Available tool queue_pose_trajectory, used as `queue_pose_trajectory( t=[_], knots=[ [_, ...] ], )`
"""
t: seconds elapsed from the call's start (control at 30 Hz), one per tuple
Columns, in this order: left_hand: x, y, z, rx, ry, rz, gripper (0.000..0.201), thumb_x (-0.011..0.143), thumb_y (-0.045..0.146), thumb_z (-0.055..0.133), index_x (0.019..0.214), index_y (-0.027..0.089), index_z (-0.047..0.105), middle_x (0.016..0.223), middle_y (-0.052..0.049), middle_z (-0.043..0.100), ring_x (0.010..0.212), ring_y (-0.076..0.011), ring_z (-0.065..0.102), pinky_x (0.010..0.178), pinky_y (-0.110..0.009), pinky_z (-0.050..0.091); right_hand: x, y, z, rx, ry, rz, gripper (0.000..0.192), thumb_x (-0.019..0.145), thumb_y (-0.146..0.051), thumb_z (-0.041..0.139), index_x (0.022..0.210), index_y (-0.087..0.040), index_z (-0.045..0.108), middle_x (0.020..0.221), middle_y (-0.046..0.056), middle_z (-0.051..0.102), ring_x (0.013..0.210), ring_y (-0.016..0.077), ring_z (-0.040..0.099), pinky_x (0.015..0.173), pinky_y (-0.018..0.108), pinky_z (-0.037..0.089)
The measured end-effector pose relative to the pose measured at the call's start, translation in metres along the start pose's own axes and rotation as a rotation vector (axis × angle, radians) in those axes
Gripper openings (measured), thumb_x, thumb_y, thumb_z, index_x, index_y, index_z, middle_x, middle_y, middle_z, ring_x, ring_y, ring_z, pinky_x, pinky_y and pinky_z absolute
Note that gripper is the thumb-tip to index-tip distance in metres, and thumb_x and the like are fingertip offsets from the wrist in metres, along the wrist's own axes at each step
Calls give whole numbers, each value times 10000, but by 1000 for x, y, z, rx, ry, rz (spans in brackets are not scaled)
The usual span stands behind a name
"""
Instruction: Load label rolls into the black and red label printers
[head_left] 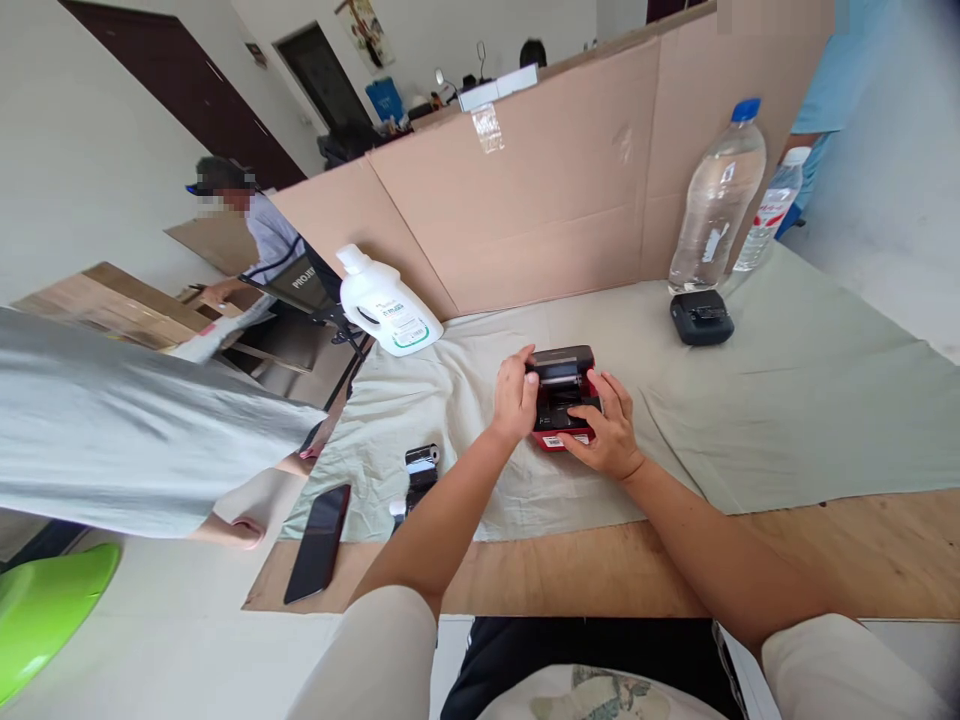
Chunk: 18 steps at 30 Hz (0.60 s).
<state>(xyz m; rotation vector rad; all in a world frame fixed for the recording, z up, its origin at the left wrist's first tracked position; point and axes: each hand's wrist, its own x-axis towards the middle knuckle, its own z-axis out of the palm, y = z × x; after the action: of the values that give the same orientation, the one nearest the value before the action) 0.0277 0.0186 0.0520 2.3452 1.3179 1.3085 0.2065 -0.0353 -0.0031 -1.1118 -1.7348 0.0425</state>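
A small red-and-black label printer [568, 436] sits on the cloth in front of me with its top open, showing a dark inner bay and a shiny roller. My left hand [516, 396] grips the printer's left side, fingers at its upper left edge. Along the right and front edge, my right hand [609, 430] holds the printer, with the thumb by the front and a finger reaching over the dark inside. To the left of my left forearm lies a roll of glossy black ribbon [421, 466], partly hidden by the arm.
A phone [317, 545] lies at the table's left edge. Behind are a white detergent jug [394, 310], a cardboard wall [525, 220], a large water bottle [716, 205], a smaller bottle [772, 215] and a black device [701, 319]. Other people are at the left and behind the wall.
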Motion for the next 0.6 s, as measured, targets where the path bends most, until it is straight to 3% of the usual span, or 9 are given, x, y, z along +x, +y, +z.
queue_pose_trajectory(
  t=[0.1, 0.23, 0.43, 0.6],
  knots=[
    [-32, 9, 2, 4, 43, 52, 575, 1017, 501, 183, 1334, 139, 497, 1057, -131, 649, 1039, -232, 590, 990, -424, 420, 0, 2, 3, 22, 23, -31, 319, 745, -531, 717, 897, -252, 681, 1435, 95, 534, 1394, 377, 403, 1132, 556, 337],
    [-57, 8, 13, 37, 98, 85, 530, 1008, 473, 237, 1350, 137, 463, 1196, -172, 630, 1174, -265, 558, 1039, -467, 377, 0, 4, 6, 51, -6, -5, 436, 752, -579, 694, 1036, -253, 640, 1301, 113, 638, 1313, 359, 510, 1109, 561, 346],
    [-64, -3, 36, 66, 240, 10, 538, 980, 503, 252, 1271, 130, 510, 1213, -196, 632, 1228, -287, 560, 1040, -481, 340, 2, 4, 6, 24, 13, 13, 621, 723, -616, 712, 1190, -228, 581, 1184, 138, 686, 1214, 362, 585, 1047, 529, 376],
    [-64, -3, 39, 67, 234, -78, 587, 956, 567, 226, 1189, 141, 557, 1185, -195, 647, 1202, -296, 582, 1034, -499, 325, 4, 5, 7, 9, -29, 90, 674, 661, -691, 729, 1135, -224, 618, 1139, 148, 695, 1122, 370, 619, 1026, 534, 372]
  ],
)
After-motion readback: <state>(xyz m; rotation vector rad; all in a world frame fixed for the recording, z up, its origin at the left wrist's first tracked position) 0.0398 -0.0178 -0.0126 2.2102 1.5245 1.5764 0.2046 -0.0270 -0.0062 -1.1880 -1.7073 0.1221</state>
